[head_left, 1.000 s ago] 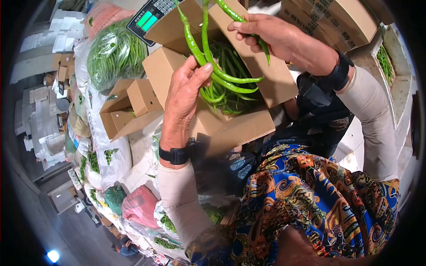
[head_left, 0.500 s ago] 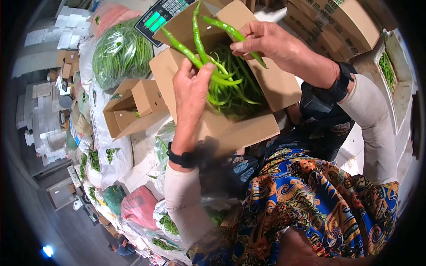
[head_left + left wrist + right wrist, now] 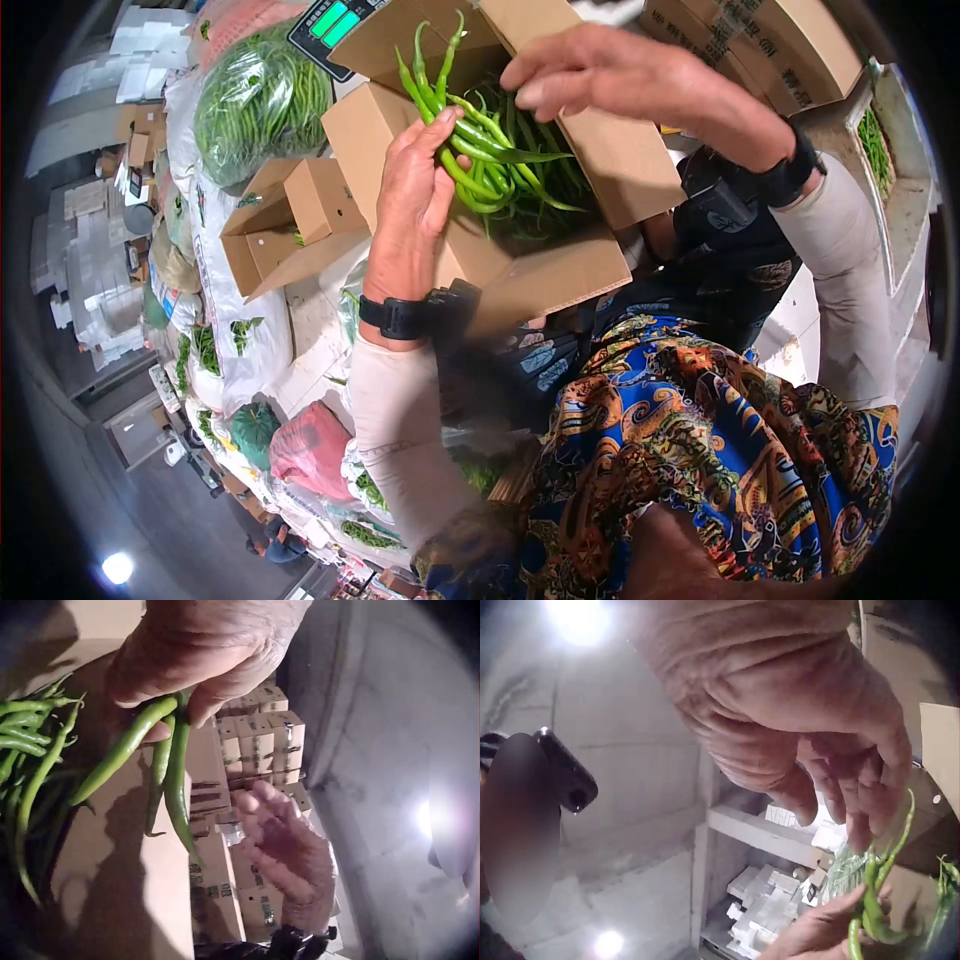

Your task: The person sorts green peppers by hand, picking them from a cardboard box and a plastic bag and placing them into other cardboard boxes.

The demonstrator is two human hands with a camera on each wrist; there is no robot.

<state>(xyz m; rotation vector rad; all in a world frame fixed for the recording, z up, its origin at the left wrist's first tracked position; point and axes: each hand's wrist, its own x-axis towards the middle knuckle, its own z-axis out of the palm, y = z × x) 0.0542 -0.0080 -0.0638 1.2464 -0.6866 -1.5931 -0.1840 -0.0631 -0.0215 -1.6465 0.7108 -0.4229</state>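
Head view, scale [image 3: 335, 22], bagged peppers [image 3: 262, 100], small box [image 3: 290, 222]

Support: a heap of white sacks [image 3: 235, 330] carries everything here.
On top, centre: an open cardboard box [image 3: 560, 270] with green chillies [image 3: 520, 190] inside.
On top, left: a smaller open box [image 3: 290, 225].
Behind: a clear bag of chillies [image 3: 260, 100], beside a weighing scale [image 3: 325, 28].
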